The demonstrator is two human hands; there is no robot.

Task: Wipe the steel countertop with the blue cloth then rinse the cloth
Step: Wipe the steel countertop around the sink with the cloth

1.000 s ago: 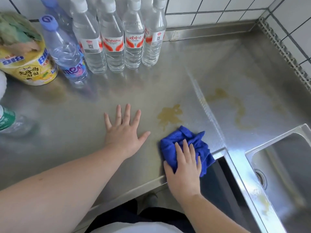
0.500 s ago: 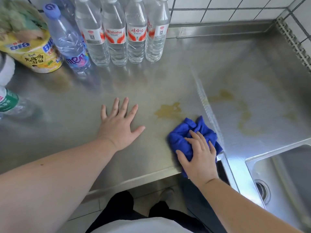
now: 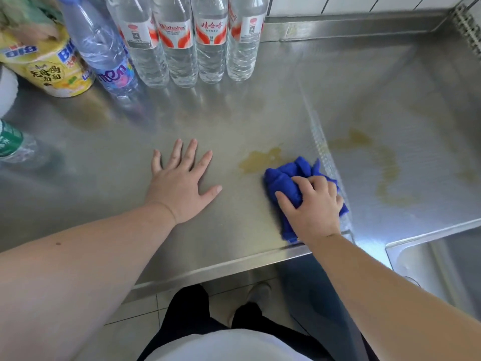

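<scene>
We note a surface (image 3: 234,121) of brushed steel, semi-matt, showing soft reflections and dried yellowish stains (image 3: 260,158). The cloth (image 3: 286,178) is blue, of plush, fuzzy textile, matt and bunched. Along the far edge we see bottles (image 3: 179,48) of clear, glossy, ribbed plastic with printed labels. The tub (image 3: 52,71) at the far left corner carries a glossy printed wrap. The sink (image 3: 429,256) is smooth steel. The wall tiles (image 3: 364,2) look glazed.

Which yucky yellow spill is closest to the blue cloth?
The small yellow puddle just left of the blue cloth, almost touching it. The bigger curving stain lies right of the ridge, farther off.
</scene>
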